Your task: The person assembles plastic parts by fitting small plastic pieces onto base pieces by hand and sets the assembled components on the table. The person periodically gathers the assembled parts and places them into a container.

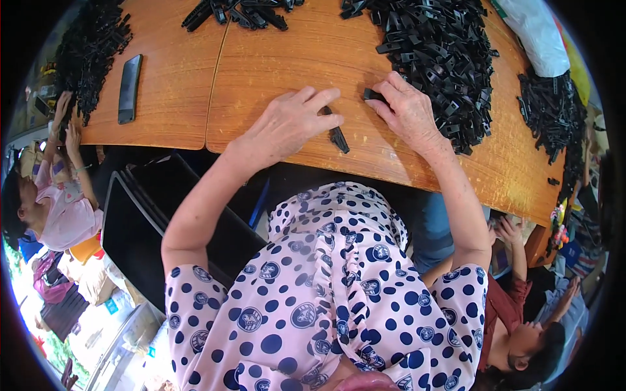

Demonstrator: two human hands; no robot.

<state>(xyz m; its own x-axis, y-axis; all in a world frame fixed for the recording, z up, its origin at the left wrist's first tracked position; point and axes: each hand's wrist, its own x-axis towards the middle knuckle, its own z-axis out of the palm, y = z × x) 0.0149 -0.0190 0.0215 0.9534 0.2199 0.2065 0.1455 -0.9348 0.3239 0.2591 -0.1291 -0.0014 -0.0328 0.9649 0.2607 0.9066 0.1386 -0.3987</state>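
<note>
Above the wooden table, my left hand [290,124] has its thumb and fingers closed around a slim black plastic piece [338,139], whose narrow end points toward the table's near edge. A short way to the right, my right hand [407,112] pinches a small black plastic part [373,95] between thumb and fingertips. The two hands are apart, and so are the pieces. Just beyond my right hand lies a big heap of black plastic parts [437,62], similar in colour to what I hold. What the pieces are exactly cannot be made out.
Longer black pieces [244,12] lie at the table's far side. A phone [130,88] rests to the left, near another dark heap [94,55] where a co-worker's hands are busy. At right are a white bag [536,36] and more black parts [554,107]. Another person sits lower right.
</note>
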